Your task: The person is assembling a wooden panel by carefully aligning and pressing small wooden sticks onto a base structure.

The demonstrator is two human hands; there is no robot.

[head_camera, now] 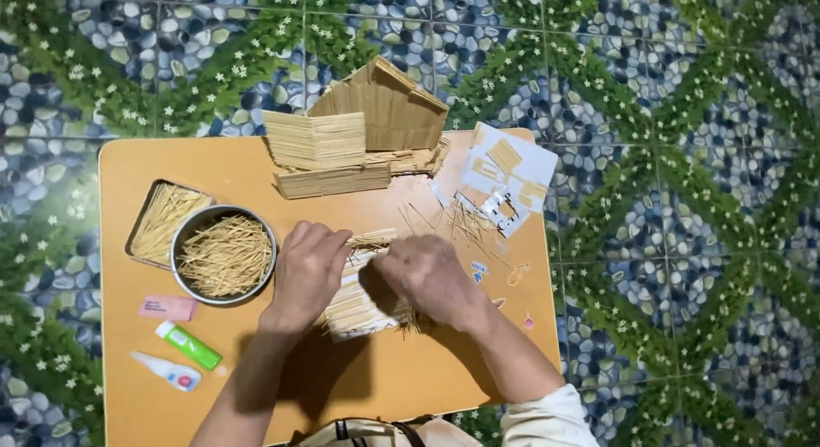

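Right now both hands work a toothpick panel (pixel 359 297) on the desk (pixel 120 242): left hand (pixel 307 272) pressing it flat, right hand (pixel 427 280) fingers pinching its edge. Steel bowl (pixel 224 255) sits left of the fingers. Likely panel-assembly step; next calls for precise stick alignment.

Orange table (pixel 120 165) on pebble-patterned floor (pixel 683 156)

Left hand (pixel 307 267), right hand (pixel 430 278) pressing stick panel (pixel 359 303), orange table (pixel 359 383)
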